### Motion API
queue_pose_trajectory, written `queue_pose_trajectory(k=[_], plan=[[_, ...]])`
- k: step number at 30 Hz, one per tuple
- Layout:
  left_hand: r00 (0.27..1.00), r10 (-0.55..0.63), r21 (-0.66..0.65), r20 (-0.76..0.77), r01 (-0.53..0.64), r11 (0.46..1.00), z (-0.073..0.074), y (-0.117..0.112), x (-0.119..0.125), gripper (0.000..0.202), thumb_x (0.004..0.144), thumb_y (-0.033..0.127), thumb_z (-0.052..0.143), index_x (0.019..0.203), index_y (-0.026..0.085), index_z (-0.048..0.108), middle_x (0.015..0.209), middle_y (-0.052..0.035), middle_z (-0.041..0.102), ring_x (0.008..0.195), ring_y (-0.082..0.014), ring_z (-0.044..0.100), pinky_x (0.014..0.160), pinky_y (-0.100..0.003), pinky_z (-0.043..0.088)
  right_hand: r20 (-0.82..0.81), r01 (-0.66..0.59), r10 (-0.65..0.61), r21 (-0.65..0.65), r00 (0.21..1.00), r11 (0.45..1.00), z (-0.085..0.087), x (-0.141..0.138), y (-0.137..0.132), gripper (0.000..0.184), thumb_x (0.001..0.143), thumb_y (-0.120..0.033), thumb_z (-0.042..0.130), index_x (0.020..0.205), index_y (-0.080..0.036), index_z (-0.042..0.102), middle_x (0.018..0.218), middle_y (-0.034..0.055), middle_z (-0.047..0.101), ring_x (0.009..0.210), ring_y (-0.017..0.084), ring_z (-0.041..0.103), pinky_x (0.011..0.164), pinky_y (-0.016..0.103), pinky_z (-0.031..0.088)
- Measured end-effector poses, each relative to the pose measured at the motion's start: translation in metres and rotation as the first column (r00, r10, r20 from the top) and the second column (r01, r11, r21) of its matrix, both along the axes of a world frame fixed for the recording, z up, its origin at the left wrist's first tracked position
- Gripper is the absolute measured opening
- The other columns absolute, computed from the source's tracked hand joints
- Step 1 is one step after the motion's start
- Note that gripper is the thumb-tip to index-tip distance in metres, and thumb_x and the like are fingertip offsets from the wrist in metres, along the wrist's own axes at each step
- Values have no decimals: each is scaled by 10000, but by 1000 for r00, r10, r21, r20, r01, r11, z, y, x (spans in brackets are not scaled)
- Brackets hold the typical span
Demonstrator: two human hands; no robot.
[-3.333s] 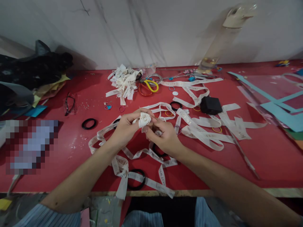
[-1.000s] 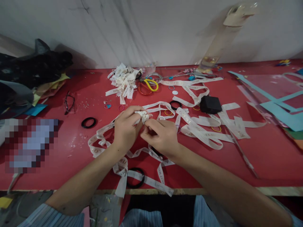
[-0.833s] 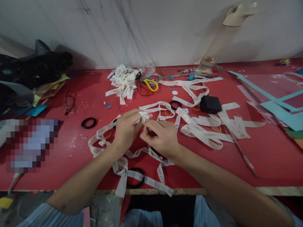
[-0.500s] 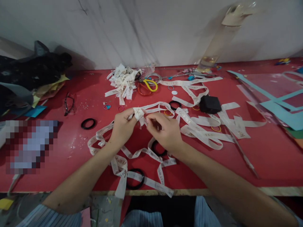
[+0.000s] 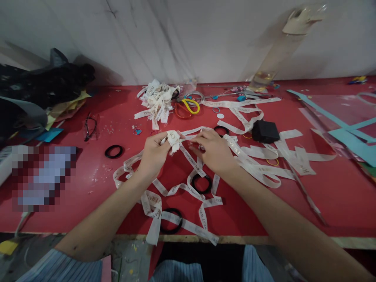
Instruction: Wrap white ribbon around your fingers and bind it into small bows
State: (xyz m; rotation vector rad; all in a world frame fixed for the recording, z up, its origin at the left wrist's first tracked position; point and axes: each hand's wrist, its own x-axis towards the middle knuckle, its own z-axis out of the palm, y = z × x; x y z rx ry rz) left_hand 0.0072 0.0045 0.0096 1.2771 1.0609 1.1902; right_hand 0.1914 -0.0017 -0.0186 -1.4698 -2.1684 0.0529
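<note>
My left hand [image 5: 153, 153] is closed on a small bundle of white printed ribbon [image 5: 172, 139] wound round its fingertips, held just above the red table [image 5: 331, 192]. A strip of the same ribbon runs down from the bundle towards the table. My right hand [image 5: 214, 150] sits a little to the right, fingers curled over loose ribbon, and what it pinches is hidden. A black ring [image 5: 202, 183] lies below my right hand, another black ring [image 5: 171, 220] lies near the table's front edge under ribbon strips.
A heap of cut ribbon pieces [image 5: 156, 102] and yellow-handled scissors [image 5: 189, 105] lie at the back. A black box [image 5: 265, 131], long ribbon loops [image 5: 264, 164], a black ring [image 5: 114, 151], eyeglasses [image 5: 89, 127], blue paper strips [image 5: 346, 129] and dark cloth [image 5: 44, 84] surround the hands.
My hands have drawn apart: the right hand moved right off the bundle, and a ribbon strip now stretches down from the left hand's bundle. The view shifted slightly.
</note>
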Motion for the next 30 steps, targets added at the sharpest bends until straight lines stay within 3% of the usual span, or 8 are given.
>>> queue_pose_trajectory(k=[3, 6, 9, 11, 16, 20, 23, 30], plan=[[999, -7, -30, 46, 8, 1000, 1, 0, 0, 207, 766, 344, 748, 663, 165, 734, 527, 43, 437, 518, -58, 323, 491, -211, 254, -10, -14, 14, -35, 1000, 999, -2, 1, 2, 145, 919, -241, 611, 950, -182, 740, 971, 81, 705, 1005, 238, 586, 827, 348, 457], [994, 15, -72, 108, -7, 997, 2, 1, -1, 224, 746, 373, 760, 674, 164, 725, 518, 48, 427, 519, -64, 323, 513, -218, 284, -11, 70, -70, -25, 997, 997, 4, 2, 0, 140, 923, -210, 587, 933, -183, 724, 986, 76, 713, 968, 234, 607, 788, 341, 448], [989, 12, -108, 148, 4, 994, 3, 3, -1, 235, 731, 388, 770, 692, 162, 719, 509, 54, 409, 509, -63, 318, 520, -225, 285, 131, 247, -253, 58, 959, 967, 15, 2, -7, 224, 922, -140, 525, 1078, -172, 683, 1029, 111, 711, 953, 267, 617, 717, 350, 425], [985, 1, -124, 170, 21, 992, 3, 3, -1, 228, 724, 380, 775, 700, 162, 716, 501, 57, 404, 500, -62, 317, 518, -229, 283, 260, 289, -294, 58, 920, 955, 21, 2, -12, 295, 882, -75, 523, 1136, -154, 652, 1003, 137, 712, 929, 289, 628, 661, 348, 399], [978, -37, -142, 207, 67, 988, 0, 2, 2, 203, 739, 366, 759, 725, 166, 727, 481, 64, 388, 482, -59, 305, 509, -229, 271, 401, 285, -246, -39, 882, 958, 28, 2, -17, 365, 792, 15, 551, 1096, -156, 659, 953, 151, 721, 856, 299, 653, 573, 335, 337], [994, -21, -109, 103, 33, 994, -2, 0, 2, 204, 750, 366, 749, 711, 166, 746, 511, 40, 453, 505, -66, 340, 504, -224, 267, 415, 299, -258, -36, 873, 953, 31, 5, -17, 446, 822, -17, 544, 1239, -157, 615, 852, 139, 727, 776, 280, 668, 539, 328, 284], [1000, -9, -62, 20, 10, 998, -1, -1, 2, 188, 762, 360, 740, 747, 174, 768, 554, 27, 524, 511, -65, 355, 492, -219, 257, 436, 326, -276, -43, 857, 944, 34, 7, -17, 419, 834, -49, 559, 1225, -179, 636, 800, 130, 723, 737, 289, 675, 524, 331, 237], [999, -31, -9, 13, 32, 999, 0, -2, 2, 162, 802, 305, 715, 736, 170, 777, 533, 28, 525, 534, -60, 409, 525, -187, 315, 472, 345, -296, -18, 831, 938, 34, 6, -16, 361, 851, -69, 533, 1185, -149, 640, 831, 134, 720, 807, 292, 696, 529, 319, 221]])
